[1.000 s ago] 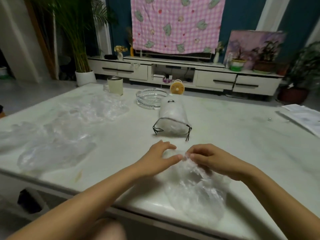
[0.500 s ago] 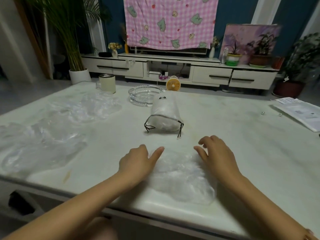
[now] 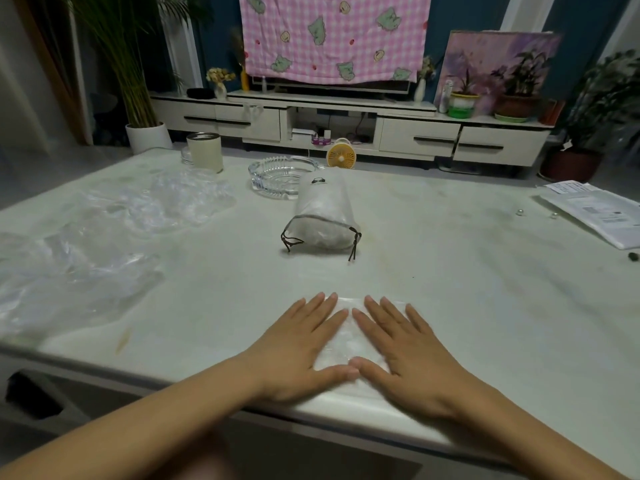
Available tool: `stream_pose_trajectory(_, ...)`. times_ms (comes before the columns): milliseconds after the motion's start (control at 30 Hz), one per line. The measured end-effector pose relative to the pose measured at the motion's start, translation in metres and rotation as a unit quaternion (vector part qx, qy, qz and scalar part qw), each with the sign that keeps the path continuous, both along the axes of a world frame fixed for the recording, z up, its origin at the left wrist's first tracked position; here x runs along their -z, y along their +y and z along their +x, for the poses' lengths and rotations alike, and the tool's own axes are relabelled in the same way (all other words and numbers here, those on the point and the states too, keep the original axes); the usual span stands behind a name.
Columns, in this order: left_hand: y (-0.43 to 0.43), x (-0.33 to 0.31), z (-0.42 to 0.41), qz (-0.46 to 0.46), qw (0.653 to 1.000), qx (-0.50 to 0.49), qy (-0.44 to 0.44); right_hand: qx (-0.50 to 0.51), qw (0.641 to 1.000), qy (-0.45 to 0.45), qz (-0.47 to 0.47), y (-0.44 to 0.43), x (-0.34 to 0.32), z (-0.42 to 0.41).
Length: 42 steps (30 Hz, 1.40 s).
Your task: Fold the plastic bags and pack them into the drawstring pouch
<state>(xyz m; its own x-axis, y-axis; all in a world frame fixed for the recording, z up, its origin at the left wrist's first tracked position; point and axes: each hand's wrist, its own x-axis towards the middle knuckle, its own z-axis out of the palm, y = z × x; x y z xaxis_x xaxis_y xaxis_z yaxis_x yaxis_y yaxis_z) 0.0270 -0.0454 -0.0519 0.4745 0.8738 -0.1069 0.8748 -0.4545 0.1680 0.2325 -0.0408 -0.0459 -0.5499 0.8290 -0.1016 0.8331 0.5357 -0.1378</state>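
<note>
Both grips lay flat and open, fingers straight, pressing one bag (image 3: 346, 344) onto the surface (image 3: 450, 271) close to its near edge. The left grip (image 3: 304, 344) covered the bag's left half and the right grip (image 3: 405, 348) its right half, thumbs nearly meeting at the near side. Only a strip of clear plastic showed between and just beyond the fingers, so the bag's outline and long axis could not be told for sure. It looked flattened into a compact pad.

The pouch (image 3: 320, 216) lay on its side straight ahead of the grips, well apart from them. Its long axis ran away from the person, and its corded mouth faced back toward the bag. It already bulged with white contents. It sat a shade left of the gap between the grips, so the left one was slightly nearer, though either could reach it.

I judged that the flattening was nearly finished, and that the bag would next need another fold or a straight push forward into that mouth. More loose bags (image 3: 104, 244) waited in a heap at far left.
</note>
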Motion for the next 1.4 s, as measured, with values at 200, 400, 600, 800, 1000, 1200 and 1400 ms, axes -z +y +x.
stream_pose_trajectory(200,-0.011,-0.004,-0.002,0.146,0.988,0.002,-0.053,0.023,0.969,0.242,0.036,-0.008,-0.006,0.014)
stream_pose_trajectory(400,-0.022,0.002,-0.017,0.200,0.959,0.108,-0.168,-0.053,0.985,0.166,0.005,-0.027,-0.006,0.035)
stream_pose_trajectory(600,-0.010,0.002,-0.020,0.181,0.958,0.071,-0.212,0.075,0.940,0.332,0.038,-0.012,-0.009,0.019)
stream_pose_trajectory(800,0.018,-0.006,-0.005,0.107,0.911,-0.177,-0.357,0.221,0.912,0.340,0.050,0.019,-0.012,0.005)
stream_pose_trajectory(1000,0.043,-0.015,0.014,0.111,0.937,-0.292,-0.155,0.282,0.937,0.164,0.127,0.026,-0.006,-0.009)
stream_pose_trajectory(1200,0.047,-0.009,0.014,0.171,0.941,-0.292,-0.008,0.328,0.925,0.092,0.167,0.029,-0.004,0.019)
stream_pose_trajectory(1400,0.053,-0.018,0.008,0.079,0.930,-0.277,-0.230,0.262,0.941,0.124,0.173,0.033,-0.007,0.046)
